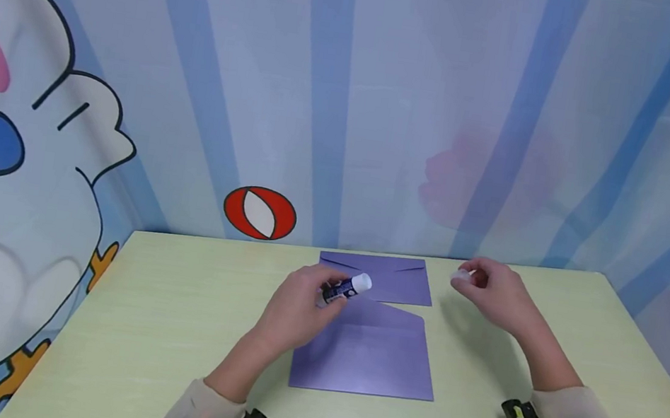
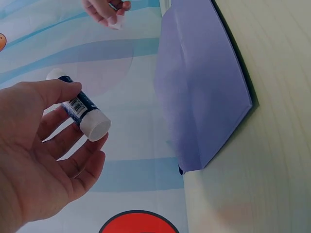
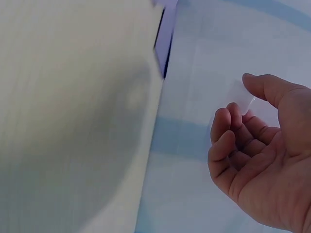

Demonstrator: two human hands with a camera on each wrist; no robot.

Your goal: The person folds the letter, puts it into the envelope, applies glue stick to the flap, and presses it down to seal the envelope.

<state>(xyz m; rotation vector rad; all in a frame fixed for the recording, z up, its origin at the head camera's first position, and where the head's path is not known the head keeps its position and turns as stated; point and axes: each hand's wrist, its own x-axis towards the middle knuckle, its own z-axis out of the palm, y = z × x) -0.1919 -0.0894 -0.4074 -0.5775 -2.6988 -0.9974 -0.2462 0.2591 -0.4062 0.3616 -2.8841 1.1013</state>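
My left hand [image 1: 295, 307] pinches a glue stick [image 1: 346, 289] with a dark blue label and white ends, above the purple envelopes. In the left wrist view the thumb lies across the glue stick [image 2: 77, 106], with fingers behind it and a barcode showing. My right hand [image 1: 499, 296], off to the right of the envelopes, holds a small translucent white cap [image 1: 461, 275] between thumb and fingers. The right wrist view shows that cap [image 3: 239, 96] partly covered by the thumb tip. One purple envelope [image 1: 367, 363] lies nearer me, its flap side overlapped by my left hand.
A second purple envelope [image 1: 397, 288] lies behind the first, near the back edge of the pale wood-grain table [image 1: 178, 315]. Right behind the table hangs a blue striped cloth [image 1: 388, 102] with cartoon prints. Each sleeve carries a small black device at the wrist.
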